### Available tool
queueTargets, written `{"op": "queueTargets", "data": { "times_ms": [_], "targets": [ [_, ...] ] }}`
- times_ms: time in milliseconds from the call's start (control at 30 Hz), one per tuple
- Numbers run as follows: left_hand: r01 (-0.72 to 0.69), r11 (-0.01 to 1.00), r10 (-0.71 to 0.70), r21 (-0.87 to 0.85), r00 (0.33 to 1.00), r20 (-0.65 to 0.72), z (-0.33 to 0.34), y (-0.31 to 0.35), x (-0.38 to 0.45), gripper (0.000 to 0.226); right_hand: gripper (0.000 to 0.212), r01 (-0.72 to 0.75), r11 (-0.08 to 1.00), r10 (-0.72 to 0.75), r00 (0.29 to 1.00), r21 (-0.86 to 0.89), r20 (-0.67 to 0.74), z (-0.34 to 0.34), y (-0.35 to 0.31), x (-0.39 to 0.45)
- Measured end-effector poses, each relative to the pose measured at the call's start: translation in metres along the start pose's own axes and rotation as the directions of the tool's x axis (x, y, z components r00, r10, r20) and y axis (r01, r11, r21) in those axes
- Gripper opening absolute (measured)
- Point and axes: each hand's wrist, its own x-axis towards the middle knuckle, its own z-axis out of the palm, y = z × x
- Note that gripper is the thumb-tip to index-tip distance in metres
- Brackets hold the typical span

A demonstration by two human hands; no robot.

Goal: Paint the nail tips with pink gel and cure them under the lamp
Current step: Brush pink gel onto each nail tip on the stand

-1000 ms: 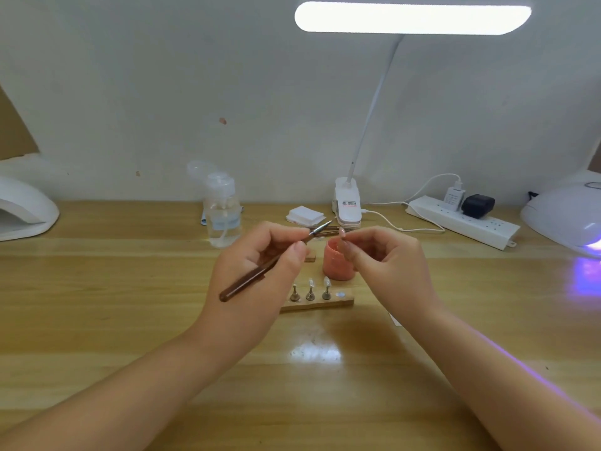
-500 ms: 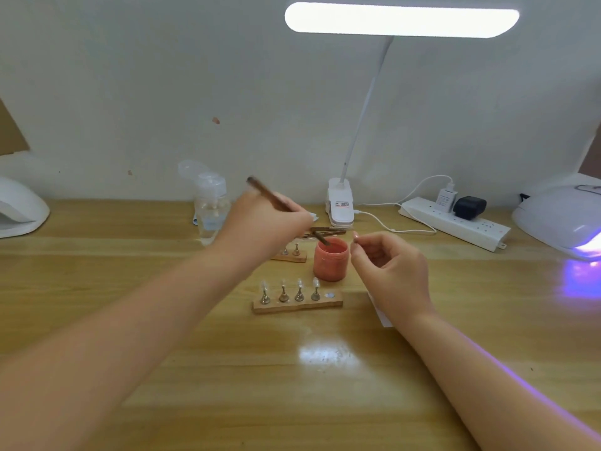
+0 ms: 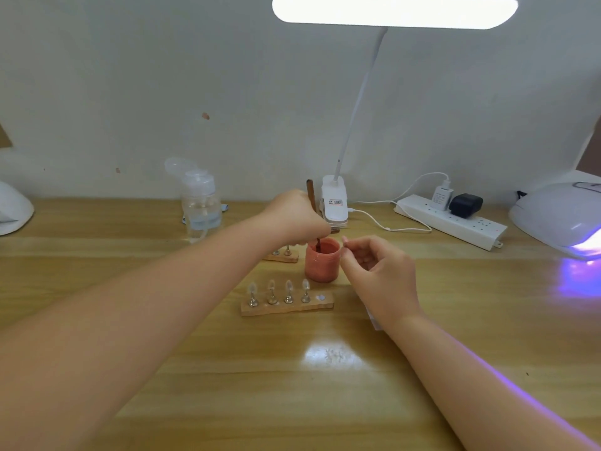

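The brush (image 3: 311, 203) is gripped by the left hand (image 3: 297, 216) and dipped in the pink gel jar (image 3: 322, 262). A nail tip (image 3: 344, 239) is pinched by the right hand (image 3: 379, 271) just beside. Painting should be done next.

Brush (image 3: 311, 196): bristle end sunk in pink gel jar (image 3: 322, 262), unseen; mid-handle covered by left hand (image 3: 297, 218).
Nail tip at right hand (image 3: 379, 271) fingertips (image 3: 345, 240): too small to make out.
Rear wooden stand (image 3: 283, 257): mostly behind left forearm.
Curing lamp (image 3: 562, 219), right: cut by frame edge.
White device (image 3: 13, 209), left: cut off, identity unclear.
Desk lamp head (image 3: 393, 11): top cropped.
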Motion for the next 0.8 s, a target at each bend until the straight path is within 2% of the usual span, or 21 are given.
{"op": "queueTargets", "data": {
  "times_ms": [133,233,300,433,600,733,800],
  "targets": [
    [0.052,0.957,-0.082,-0.286,0.992,-0.093,-0.005,-0.012,0.001,0.014,0.011,0.005,1.0,-0.006,1.0,-0.017,-0.008,0.001,0.002,0.0],
    [0.141,0.827,-0.22,-0.544,0.972,-0.083,-0.015,-0.023,0.0,0.012,0.01,0.006,1.0,-0.006,1.0,-0.02,-0.008,0.002,0.001,0.0],
    [0.197,0.748,-0.28,-0.634,0.96,-0.031,-0.02,-0.031,-0.002,0.012,0.011,0.01,1.0,-0.011,1.0,-0.018,-0.009,0.001,0.0,0.0],
    [0.279,0.643,-0.35,-0.713,0.935,0.051,-0.022,-0.046,-0.007,0.012,0.013,0.022,1.0,-0.022,1.0,-0.016,-0.016,0.0,-0.001,0.0],
    [0.212,0.578,-0.362,-0.788,0.932,-0.015,-0.024,-0.057,-0.01,0.011,0.014,0.025,0.999,-0.025,0.999,-0.023,-0.027,0.001,-0.001,0.0],
    [0.231,0.543,-0.33,-0.807,0.943,0.048,-0.013,-0.058,-0.014,0.009,0.013,0.04,0.999,-0.04,0.999,-0.03,-0.007,0.0,-0.001,-0.001],
    [0.23,0.538,-0.349,-0.811,0.936,0.034,-0.008,-0.06,-0.016,0.01,0.013,0.043,0.999,-0.043,0.999,-0.026,-0.004,0.0,-0.002,-0.001]
  ]
}}
